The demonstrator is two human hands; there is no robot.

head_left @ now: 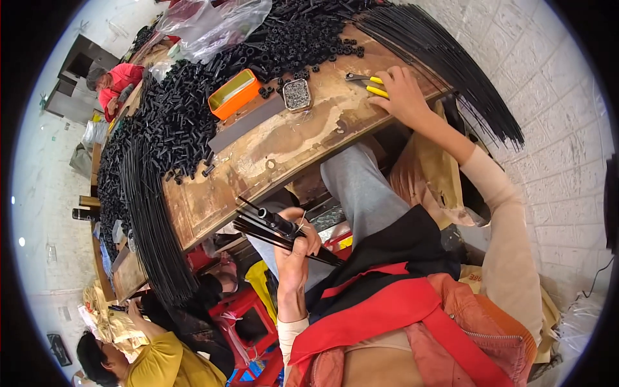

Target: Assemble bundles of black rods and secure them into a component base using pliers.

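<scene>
Near the centre, toward six o'clock, the left hand (300,242) is curled tight, thumb pressed on a bundle of thin black rods (261,233) and a stubby black cylindrical fitting (277,222). Toward half past one, the right hand (401,95) lies over the yellow handles of metal pliers (376,91) on the worn brown wooden table (284,138); I cannot tell whether its grip is closed. At twelve sits a small clear tub of metal bits (296,95); at eleven, an orange rectangular box (233,95). At four, a tan sack (474,277) bears partly covered printed lettering.
</scene>
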